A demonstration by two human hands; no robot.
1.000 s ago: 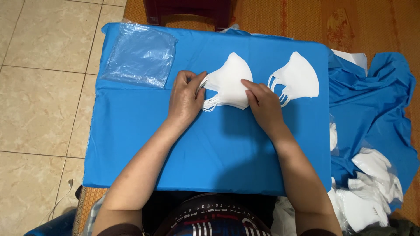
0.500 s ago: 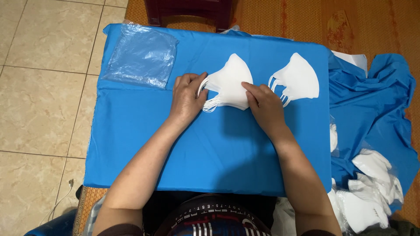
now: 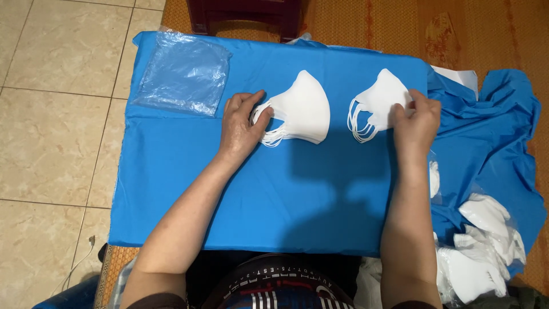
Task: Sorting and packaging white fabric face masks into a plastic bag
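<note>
A stack of white face masks [image 3: 304,110] lies on the blue cloth [image 3: 189,189] that covers the table. My left hand [image 3: 240,127] rests on that stack's ear loops at its left end, fingers pressing them down. A second stack of white masks [image 3: 380,103] lies further right. My right hand [image 3: 416,119] grips the right edge of this second stack between thumb and fingers.
A pile of clear plastic bags [image 3: 183,73] lies at the cloth's far left corner. More white masks in plastic [image 3: 483,246] sit on crumpled blue fabric at my right. A dark red stool [image 3: 246,14] stands beyond the table. Tiled floor lies left.
My right hand has left the first mask stack and moved right to the second stack. My left hand stays on the first stack's ear loops.
</note>
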